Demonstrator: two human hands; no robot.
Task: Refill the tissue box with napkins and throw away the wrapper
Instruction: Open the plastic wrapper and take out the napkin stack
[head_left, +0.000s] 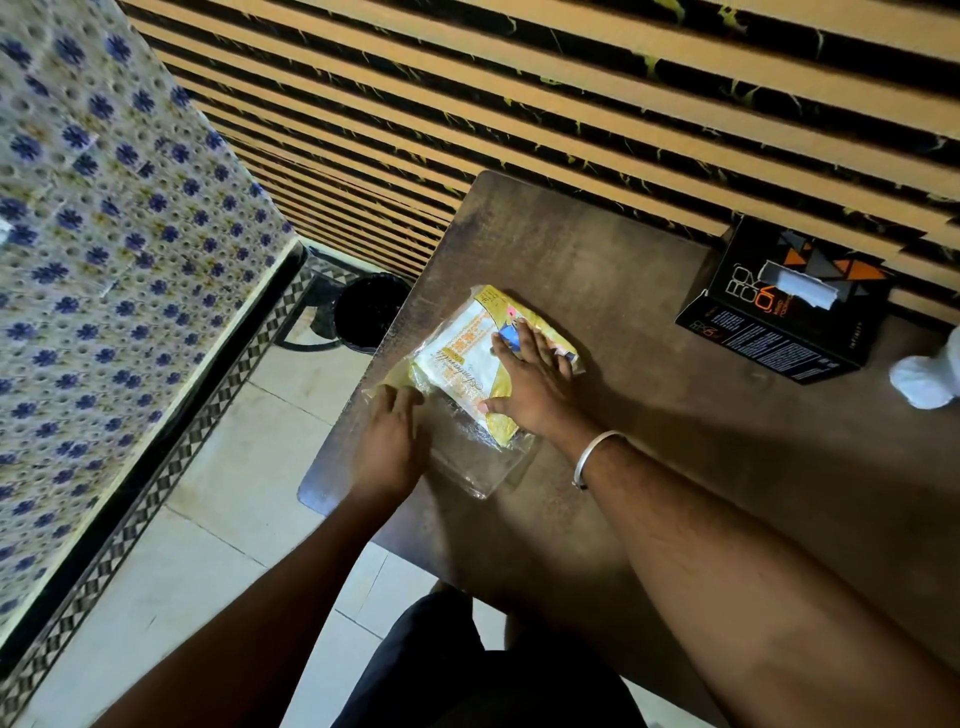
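Pressing the yellow-and-white plastic wrapper (457, 353), the right hand (530, 384) lay spread (left hand (387, 441): grip unclear); the far-right black cardboard tissue box (769, 332) looked refilled, binning remained.

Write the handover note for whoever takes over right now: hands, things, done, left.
Right hand: flat, pressing on the yellow napkin wrapper on the table.
Left hand: on the wrapper's left edge; pinching or not, cannot tell.
Tissue box: far right by the wall, tissue poking from its slot, end flap open.
Black bin: on the floor left of the table.
Done: wrapper looks flattened, seemingly emptied.
Left: close the flap, bin the wrapper.
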